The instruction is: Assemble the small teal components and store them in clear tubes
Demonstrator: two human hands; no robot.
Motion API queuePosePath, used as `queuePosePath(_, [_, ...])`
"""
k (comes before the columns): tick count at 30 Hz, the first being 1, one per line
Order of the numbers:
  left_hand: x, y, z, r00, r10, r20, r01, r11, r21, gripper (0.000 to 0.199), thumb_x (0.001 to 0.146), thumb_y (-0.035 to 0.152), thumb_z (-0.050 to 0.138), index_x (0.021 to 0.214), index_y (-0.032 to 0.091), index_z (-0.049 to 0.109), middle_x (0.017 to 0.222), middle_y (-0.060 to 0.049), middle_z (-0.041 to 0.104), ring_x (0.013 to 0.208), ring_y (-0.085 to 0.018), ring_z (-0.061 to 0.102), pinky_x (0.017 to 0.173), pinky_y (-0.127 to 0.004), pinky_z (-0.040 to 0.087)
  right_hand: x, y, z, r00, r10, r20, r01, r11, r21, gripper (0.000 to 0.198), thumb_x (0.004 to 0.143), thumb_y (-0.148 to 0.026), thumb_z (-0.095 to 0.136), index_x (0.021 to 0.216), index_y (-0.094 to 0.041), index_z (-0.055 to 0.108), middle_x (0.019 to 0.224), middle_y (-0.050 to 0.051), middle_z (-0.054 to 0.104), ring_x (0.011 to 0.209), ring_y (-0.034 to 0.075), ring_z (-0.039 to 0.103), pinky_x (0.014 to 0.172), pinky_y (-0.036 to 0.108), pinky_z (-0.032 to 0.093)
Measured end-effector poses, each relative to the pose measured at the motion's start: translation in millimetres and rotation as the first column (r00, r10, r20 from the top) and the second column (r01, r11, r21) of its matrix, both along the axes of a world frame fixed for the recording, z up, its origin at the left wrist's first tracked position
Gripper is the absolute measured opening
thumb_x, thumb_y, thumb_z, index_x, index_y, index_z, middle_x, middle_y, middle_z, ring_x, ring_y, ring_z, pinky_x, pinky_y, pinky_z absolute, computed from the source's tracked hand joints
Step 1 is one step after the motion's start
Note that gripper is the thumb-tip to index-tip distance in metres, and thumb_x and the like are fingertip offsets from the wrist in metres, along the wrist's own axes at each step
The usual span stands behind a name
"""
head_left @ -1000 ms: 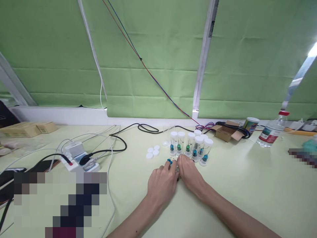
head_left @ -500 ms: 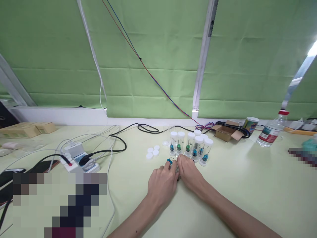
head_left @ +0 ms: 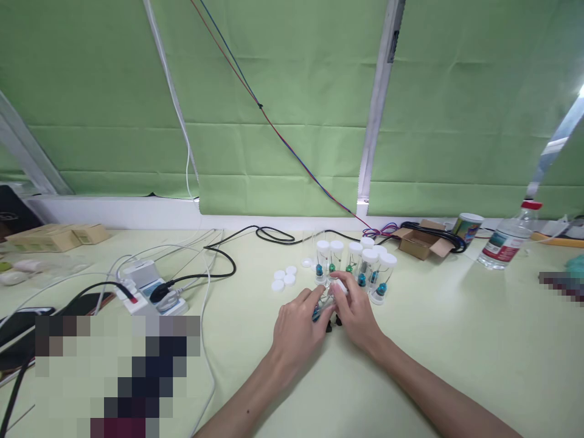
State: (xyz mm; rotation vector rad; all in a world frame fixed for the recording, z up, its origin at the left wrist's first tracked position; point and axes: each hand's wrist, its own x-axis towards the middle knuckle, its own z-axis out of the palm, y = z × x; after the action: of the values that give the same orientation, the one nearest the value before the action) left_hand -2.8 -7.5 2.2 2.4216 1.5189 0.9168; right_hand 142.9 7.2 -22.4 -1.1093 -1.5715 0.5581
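— Left grip: how does it stand in the head view?

— Narrow, closed around a clear tube

— And the right grip?

— Narrow as well, on the same tube, at the end with the white cap. The two grips almost meet there

— So where exactly is the tube?

— Between both grips, low over the surface, tilted, with the cap toward the right and something blue showing toward the left. Much of it is covered, so I cannot tell whether it touches the surface

— What are those dark bits underneath?

— Small black pieces just below the grips, too hidden to make out

— And what is nearby?

— Just beyond the right grip, a cluster of capped tubes stands upright, some with blue inside, others with green. Left of them lie four loose caps, close together

— Farther out?

— On the right, an open box with black cable against it, then a can and a red-topped bottle. Well off to the left, a power strip with plugs in it, cartons beyond, and green blinds hanging behind everything
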Motion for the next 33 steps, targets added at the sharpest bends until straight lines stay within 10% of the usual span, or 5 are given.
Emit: queuePosePath(33, [1.1,2.5,-7.0,0.99,-0.019,0.141,0.015,0.999,0.032,0.03,0.091,0.034,0.049,0.117,0.024,0.061,0.087,-0.002,0.065,0.07,-0.017,0.06,0.064,-0.029,0.045,0.5,-0.6,5.1,0.994,0.098,0.042,-0.1,0.993,0.056,0.023,0.097,-0.035,0.042,0.111,-0.02,0.052,0.081,0.002,0.058,0.063,0.015,0.052,0.058,0.026,0.043])
